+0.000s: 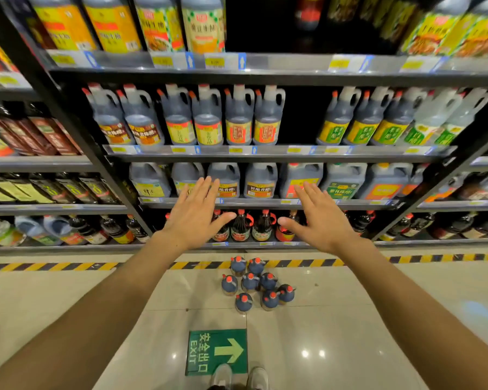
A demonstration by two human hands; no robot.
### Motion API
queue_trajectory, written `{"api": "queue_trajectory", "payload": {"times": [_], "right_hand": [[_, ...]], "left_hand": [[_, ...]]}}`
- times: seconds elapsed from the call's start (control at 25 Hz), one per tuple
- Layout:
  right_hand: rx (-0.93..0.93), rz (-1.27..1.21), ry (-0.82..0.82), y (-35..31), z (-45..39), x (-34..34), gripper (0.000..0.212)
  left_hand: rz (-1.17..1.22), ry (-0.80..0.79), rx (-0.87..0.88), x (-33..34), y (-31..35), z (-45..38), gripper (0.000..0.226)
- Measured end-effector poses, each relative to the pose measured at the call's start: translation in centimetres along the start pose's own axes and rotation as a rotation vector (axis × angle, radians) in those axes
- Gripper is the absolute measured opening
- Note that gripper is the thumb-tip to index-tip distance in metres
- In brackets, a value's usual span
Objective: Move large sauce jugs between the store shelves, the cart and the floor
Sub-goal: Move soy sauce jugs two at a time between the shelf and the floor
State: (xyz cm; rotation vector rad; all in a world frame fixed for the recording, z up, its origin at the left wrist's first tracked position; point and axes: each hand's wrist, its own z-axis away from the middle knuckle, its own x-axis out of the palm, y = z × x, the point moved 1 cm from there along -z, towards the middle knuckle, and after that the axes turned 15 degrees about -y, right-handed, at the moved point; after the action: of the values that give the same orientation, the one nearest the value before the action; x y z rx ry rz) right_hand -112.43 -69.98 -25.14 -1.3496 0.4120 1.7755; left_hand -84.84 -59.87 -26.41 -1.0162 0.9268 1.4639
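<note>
Left hand (pixel 193 213): I see fingers spread, palm down, holding nothing.
Right hand (pixel 320 219): likewise spread, empty.
Jugs (pixel 255 282): eight clustered on floor (pixel 350 319), below shelves (pixel 265 153).

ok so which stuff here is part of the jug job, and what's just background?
Job:
cluster of dark red-capped jugs on the floor
handled dark jugs on the second shelf
empty gap in that row
open left hand
open right hand

Background:
green EXIT floor sticker
yellow-black hazard tape
</note>
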Motion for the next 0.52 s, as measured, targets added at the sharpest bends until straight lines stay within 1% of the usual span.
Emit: {"api": "queue_trajectory", "payload": {"times": [0.08, 0.12, 0.28, 0.4, 0.52], "right_hand": [[-0.007, -0.012, -0.003, 1.0, -1.5, 3.7, 0.120], [-0.005, -0.022, -0.015, 1.6, -2.3, 5.8, 0.121], [0.010, -0.095, -0.034, 4.5, -6.2, 16.2, 0.108], [0.015, -0.137, -0.049, 7.5, -9.5, 25.8, 0.106], [0.000, -0.150, -0.058, 10.7, -12.9, 36.9, 0.112]], "left_hand": [[0.003, -0.017, 0.022, 3.8, 0.0, -1.6, 0.096], [0.007, -0.025, 0.042, 6.1, 0.1, -2.5, 0.098], [0.056, -0.089, 0.110, 17.6, 1.1, -6.9, 0.097], [0.127, -0.139, 0.170, 27.9, 1.9, -11.0, 0.097], [0.209, -0.096, 0.302, 38.9, 2.6, -15.0, 0.103]]}}
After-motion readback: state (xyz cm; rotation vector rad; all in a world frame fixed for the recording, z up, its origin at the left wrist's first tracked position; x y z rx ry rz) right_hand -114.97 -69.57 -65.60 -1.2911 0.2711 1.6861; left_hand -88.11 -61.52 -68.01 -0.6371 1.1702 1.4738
